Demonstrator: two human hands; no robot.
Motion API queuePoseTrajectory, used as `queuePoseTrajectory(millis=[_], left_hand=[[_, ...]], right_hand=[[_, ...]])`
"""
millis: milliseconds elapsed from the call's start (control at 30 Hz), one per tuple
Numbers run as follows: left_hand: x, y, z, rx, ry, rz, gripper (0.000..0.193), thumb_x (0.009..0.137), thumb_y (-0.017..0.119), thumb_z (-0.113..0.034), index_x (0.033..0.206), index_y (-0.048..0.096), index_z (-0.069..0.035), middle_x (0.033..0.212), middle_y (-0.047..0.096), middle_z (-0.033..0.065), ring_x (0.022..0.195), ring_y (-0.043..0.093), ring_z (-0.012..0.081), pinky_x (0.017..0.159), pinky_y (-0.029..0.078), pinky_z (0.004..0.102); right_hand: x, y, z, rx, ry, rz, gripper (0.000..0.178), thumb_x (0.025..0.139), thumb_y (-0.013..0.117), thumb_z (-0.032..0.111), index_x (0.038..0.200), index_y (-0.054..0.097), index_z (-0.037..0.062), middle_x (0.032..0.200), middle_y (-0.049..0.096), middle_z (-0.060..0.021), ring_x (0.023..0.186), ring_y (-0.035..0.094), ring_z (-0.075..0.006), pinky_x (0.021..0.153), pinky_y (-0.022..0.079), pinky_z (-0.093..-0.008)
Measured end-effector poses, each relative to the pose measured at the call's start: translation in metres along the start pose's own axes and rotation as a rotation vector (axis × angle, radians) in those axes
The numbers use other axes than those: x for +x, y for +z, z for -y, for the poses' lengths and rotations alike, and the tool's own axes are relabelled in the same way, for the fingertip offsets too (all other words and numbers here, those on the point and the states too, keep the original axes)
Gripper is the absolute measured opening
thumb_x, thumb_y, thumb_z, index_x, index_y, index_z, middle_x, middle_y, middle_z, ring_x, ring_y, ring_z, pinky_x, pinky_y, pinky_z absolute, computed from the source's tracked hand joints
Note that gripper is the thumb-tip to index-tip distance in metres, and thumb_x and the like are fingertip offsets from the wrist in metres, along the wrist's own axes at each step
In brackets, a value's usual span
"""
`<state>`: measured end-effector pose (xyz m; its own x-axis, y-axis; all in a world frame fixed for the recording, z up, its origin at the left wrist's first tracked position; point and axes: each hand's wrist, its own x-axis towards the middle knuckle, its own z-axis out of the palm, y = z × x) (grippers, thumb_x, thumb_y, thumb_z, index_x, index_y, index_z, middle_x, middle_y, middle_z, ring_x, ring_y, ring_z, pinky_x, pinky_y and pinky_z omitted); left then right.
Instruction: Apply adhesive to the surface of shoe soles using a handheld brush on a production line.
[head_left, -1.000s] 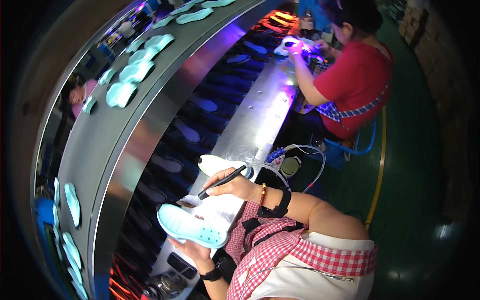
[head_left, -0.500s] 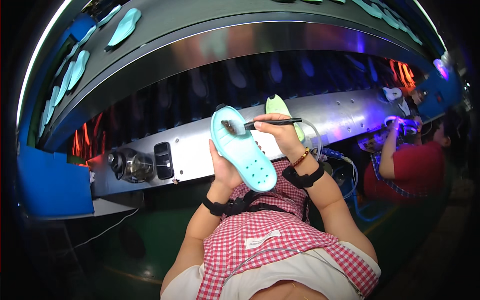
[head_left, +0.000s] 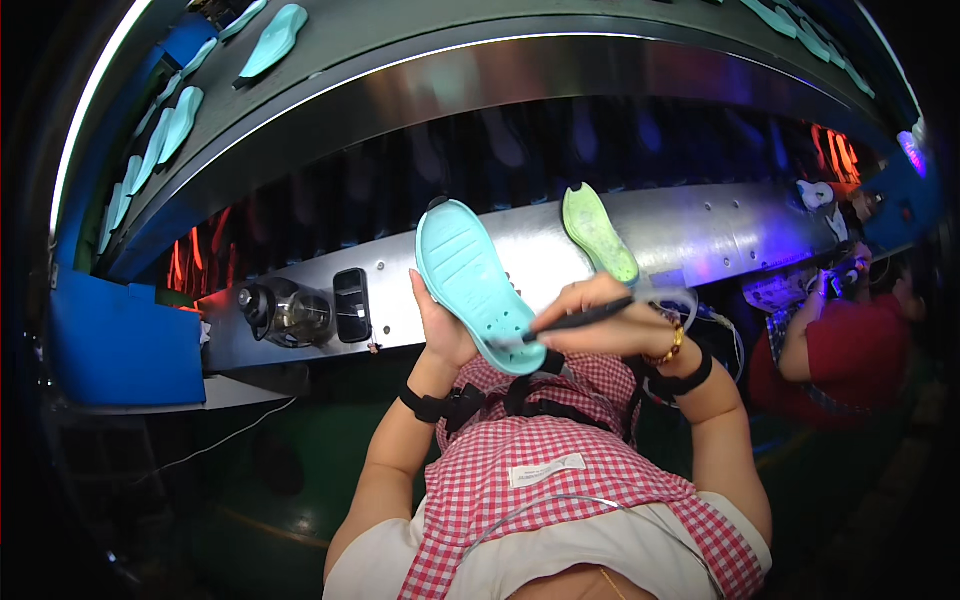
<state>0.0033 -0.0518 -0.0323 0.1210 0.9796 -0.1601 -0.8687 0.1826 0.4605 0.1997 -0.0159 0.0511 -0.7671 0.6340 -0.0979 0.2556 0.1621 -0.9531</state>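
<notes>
A light turquoise shoe sole [head_left: 468, 262] with ridges at one end and small holes at the other is gripped at its left edge by my left hand [head_left: 443, 325]. My right hand [head_left: 607, 318] is closed round the black handle of a brush [head_left: 580, 319]. The brush tip is smeared by motion over the holed, near end of the sole. Behind my right hand, a pale green shoe sole [head_left: 597, 232] with a spotted surface lies on the metal bench.
The metal bench [head_left: 700, 225] carries a clear jug with a black lid [head_left: 284, 312] and a black divided tray [head_left: 352, 305] at left. Above it runs a conveyor belt [head_left: 370, 45] with turquoise soles [head_left: 273, 42]. At right, a person in red [head_left: 850, 345] works.
The brush has moved from the sole's ridged far end to its holed near end as my right hand came down and right. My left hand keeps its hold; the whole view shifted slightly.
</notes>
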Motion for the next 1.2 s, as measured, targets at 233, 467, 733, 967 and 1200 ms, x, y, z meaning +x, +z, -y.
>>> queuePoseTrajectory(millis=[233, 467, 733, 967, 1200], left_hand=[[0.001, 0.015, 0.019, -0.28, -0.051, 0.067, 0.069, 0.084, 0.019, -0.061, 0.125, 0.04, -0.01, 0.114, 0.052, 0.0113, 0.101, 0.052, 0.027, 0.089, 0.042, 0.0401], [0.014, 0.016, 0.005, -0.046, 0.005, -0.144, 0.072, 0.084, 0.014, -0.062, 0.122, 0.041, -0.008, 0.104, 0.056, 0.0128, 0.091, 0.056, 0.0279, 0.082, 0.046, 0.0391], [0.034, 0.014, -0.01, -0.016, 0.454, -0.448, 0.075, 0.082, 0.008, -0.064, 0.12, 0.041, -0.008, 0.092, 0.058, 0.0155, 0.081, 0.058, 0.0288, 0.076, 0.047, 0.0416], [0.026, 0.013, -0.025, 0.071, 0.491, -0.079, 0.085, 0.075, 0.011, -0.073, 0.119, 0.042, -0.008, 0.089, 0.057, 0.017, 0.077, 0.058, 0.0313, 0.07, 0.048, 0.0446], [0.023, 0.02, -0.029, 0.166, 0.486, -0.001, 0.088, 0.074, 0.011, -0.075, 0.118, 0.043, -0.006, 0.091, 0.055, 0.0171, 0.076, 0.055, 0.0296, 0.069, 0.046, 0.0411]], right_hand=[[0.021, 0.011, -0.005, 0.157, -0.116, -0.196, 0.02, 0.072, 0.067, 0.005, 0.091, 0.064, 0.0002, 0.08, 0.064, -0.0063, 0.072, 0.059, -0.009, 0.066, 0.047, -0.0199], [0.025, 0.0, -0.017, 0.375, 0.002, -0.194, 0.018, 0.073, 0.065, 0.006, 0.091, 0.065, 0.0017, 0.081, 0.065, -0.0073, 0.069, 0.059, -0.0081, 0.064, 0.047, -0.0191], [0.028, -0.003, -0.028, 0.257, -0.158, -0.177, 0.02, 0.072, 0.067, 0.004, 0.091, 0.065, 0.0015, 0.084, 0.065, -0.0083, 0.072, 0.059, -0.0093, 0.066, 0.047, -0.0219], [0.02, 0.001, -0.036, 0.233, -0.216, -0.313, 0.021, 0.07, 0.067, 0.0, 0.091, 0.065, 0.0017, 0.084, 0.065, -0.0091, 0.073, 0.06, -0.0133, 0.069, 0.047, -0.0242], [0.012, -0.005, -0.044, 0.445, -0.171, -0.114, 0.022, 0.07, 0.067, 0.001, 0.091, 0.065, 0.0026, 0.083, 0.064, -0.0098, 0.073, 0.06, -0.014, 0.068, 0.047, -0.024]])
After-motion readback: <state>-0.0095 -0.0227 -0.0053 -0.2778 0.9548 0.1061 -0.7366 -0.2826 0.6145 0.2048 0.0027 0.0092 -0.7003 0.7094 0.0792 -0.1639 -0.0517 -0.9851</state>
